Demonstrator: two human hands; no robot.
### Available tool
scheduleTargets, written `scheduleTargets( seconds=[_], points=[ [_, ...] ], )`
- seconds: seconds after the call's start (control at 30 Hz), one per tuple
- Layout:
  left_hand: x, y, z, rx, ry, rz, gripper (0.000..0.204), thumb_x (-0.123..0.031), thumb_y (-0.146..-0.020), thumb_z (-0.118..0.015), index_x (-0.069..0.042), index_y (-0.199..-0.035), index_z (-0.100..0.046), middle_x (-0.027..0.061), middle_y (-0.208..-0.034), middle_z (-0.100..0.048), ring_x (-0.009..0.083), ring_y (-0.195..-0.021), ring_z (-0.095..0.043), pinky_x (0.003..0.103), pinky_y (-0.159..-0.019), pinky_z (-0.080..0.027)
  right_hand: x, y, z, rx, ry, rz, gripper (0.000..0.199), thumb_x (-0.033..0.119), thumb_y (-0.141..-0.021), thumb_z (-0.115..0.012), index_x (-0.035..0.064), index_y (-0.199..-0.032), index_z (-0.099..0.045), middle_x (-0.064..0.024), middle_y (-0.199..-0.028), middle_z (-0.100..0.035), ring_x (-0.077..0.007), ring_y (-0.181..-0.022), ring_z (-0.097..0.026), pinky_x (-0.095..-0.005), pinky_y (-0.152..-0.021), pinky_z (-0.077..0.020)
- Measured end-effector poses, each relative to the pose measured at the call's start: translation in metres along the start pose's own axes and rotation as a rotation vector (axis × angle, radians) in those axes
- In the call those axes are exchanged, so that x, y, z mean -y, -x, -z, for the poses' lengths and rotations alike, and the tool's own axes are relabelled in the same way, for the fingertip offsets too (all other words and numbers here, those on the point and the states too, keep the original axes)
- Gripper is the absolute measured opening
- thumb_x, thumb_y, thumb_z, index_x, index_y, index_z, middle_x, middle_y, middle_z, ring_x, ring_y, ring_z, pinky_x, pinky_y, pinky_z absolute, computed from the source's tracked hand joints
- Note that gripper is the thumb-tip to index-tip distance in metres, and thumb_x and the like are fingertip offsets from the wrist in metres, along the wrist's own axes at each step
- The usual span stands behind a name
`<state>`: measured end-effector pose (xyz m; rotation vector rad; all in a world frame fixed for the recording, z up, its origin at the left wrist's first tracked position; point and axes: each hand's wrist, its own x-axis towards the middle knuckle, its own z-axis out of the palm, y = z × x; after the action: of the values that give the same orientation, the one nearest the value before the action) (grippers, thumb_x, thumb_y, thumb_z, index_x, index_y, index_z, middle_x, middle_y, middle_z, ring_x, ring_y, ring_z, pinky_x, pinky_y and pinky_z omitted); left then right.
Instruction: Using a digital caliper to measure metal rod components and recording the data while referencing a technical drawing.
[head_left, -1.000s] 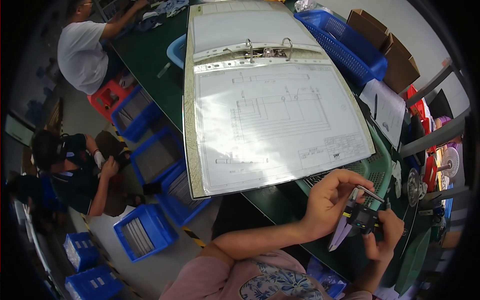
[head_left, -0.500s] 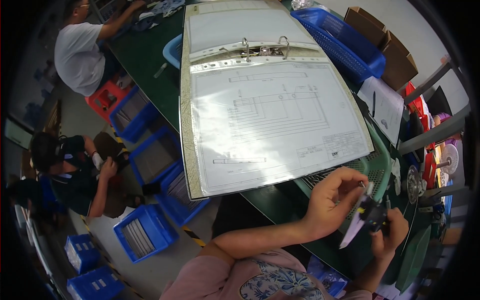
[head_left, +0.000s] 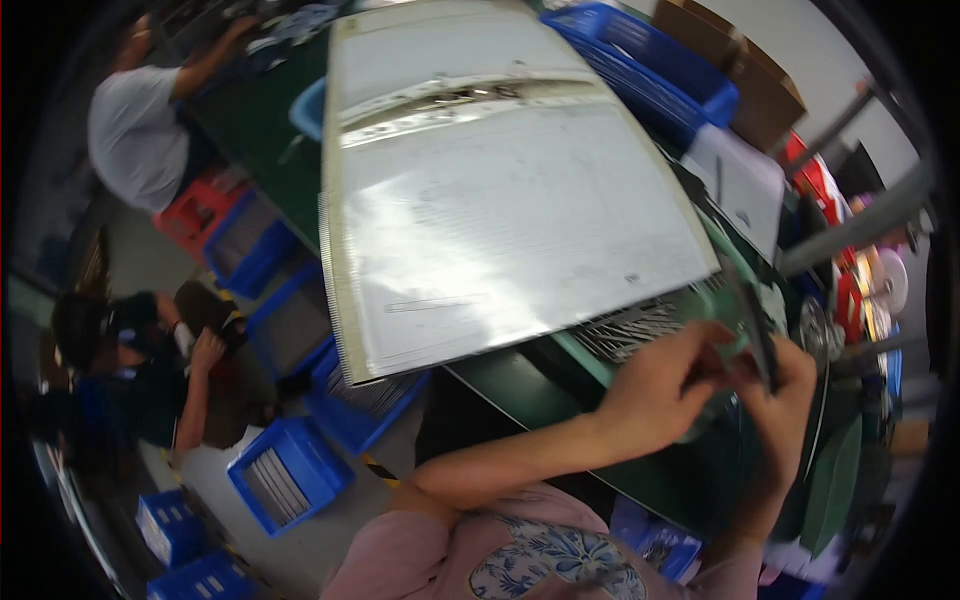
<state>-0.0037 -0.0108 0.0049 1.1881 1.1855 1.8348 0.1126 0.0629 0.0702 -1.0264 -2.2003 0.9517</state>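
Note:
My right hand (head_left: 785, 385) grips a long, dark, narrow tool that looks like a digital caliper (head_left: 755, 325). It stands steeply tilted and is smeared by motion. Close beside it, my left hand (head_left: 660, 385) has thumb and fingers drawn together in a pinch; what lies between them is too blurred to make out. Both hands are over the green basket (head_left: 580, 350), where many thin metal rods (head_left: 640, 325) lie. Part of that basket is covered by an open ring binder (head_left: 500, 230) with drawing sheets in clear sleeves.
Behind the binder are a blue basket (head_left: 650, 65) and cardboard boxes (head_left: 765, 85). Paper sheets (head_left: 735, 185) lie at right, near a grey metal post (head_left: 860, 225). Blue crates (head_left: 290, 475) line the floor at left, where two people sit working. A red stool (head_left: 195, 215) holds one.
The caliper has swung from pointing down, its dark body showing, to pointing up and away. My right hand has risen nearer the left. The whole view has shifted slightly and blurred.

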Motion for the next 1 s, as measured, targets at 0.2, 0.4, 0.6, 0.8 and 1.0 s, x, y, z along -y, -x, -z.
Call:
scheduleTargets(
  seconds=[0.2,0.4,0.6,0.8,1.0],
  points=[
    [0.031,0.003,0.002,0.016,-0.086,-0.065,0.025,-0.003,-0.07,-0.058,-0.001,-0.094,-0.05,0.0118,-0.08,-0.057,0.0235,-0.073,-0.059,0.03,-0.063,-0.046,0.001,-0.013,0.009,0.189,0.065,0.071,0.012,0.007,-0.064,-0.058,-0.0028,-0.07,-0.056,-0.0039,-0.052,-0.047,-0.0056,-0.05,-0.042,-0.0219,-0.045,-0.0325],
    [0.012,-0.003,-0.002,0.051,-0.004,-0.004,0.026,-0.004,-0.07,-0.062,0.001,-0.093,-0.052,0.0095,-0.082,-0.057,0.0161,-0.074,-0.057,0.027,-0.066,-0.045,-0.008,-0.007,0.015,0.112,-0.037,0.013,0.013,0.009,-0.069,-0.058,-0.0036,-0.068,-0.054,-0.0029,-0.05,-0.043,-0.0055,-0.048,-0.037,-0.0233,-0.043,-0.0294],
    [-0.001,-0.003,0.007,0.121,0.259,0.23,0.016,-0.004,-0.077,-0.058,0.003,-0.09,-0.052,0.0107,-0.083,-0.057,0.0148,-0.077,-0.057,0.026,-0.071,-0.047,-0.019,-0.001,0.022,0.011,-0.165,0.024,0.015,0.009,-0.073,-0.06,-0.0014,-0.066,-0.052,0.0034,-0.05,-0.038,-0.0027,-0.051,-0.031,-0.0223,-0.042,-0.0248],
    [0.003,-0.002,-0.003,-0.084,0.478,0.241,0.02,-0.012,-0.083,-0.052,0.002,-0.098,-0.05,0.011,-0.089,-0.057,0.0174,-0.079,-0.057,0.028,-0.072,-0.048,-0.008,0.006,0.02,0.097,-0.208,-0.029,0.008,0.004,-0.072,-0.057,-0.0032,-0.072,-0.053,0.0006,-0.054,-0.043,-0.0034,-0.052,-0.036,-0.0219,-0.045,-0.0299],
    [0.003,-0.001,-0.005,-0.1,0.837,0.37,0.021,-0.009,-0.083,-0.05,0.003,-0.1,-0.049,0.0143,-0.096,-0.056,0.0219,-0.087,-0.057,0.034,-0.078,-0.047,-0.015,0.007,0.011,0.054,-0.235,0.052,0.01,0.003,-0.072,-0.057,-0.0034,-0.079,-0.054,-0.004,-0.062,-0.053,-0.0058,-0.059,-0.048,-0.0226,-0.051,-0.0393]
  ],
)
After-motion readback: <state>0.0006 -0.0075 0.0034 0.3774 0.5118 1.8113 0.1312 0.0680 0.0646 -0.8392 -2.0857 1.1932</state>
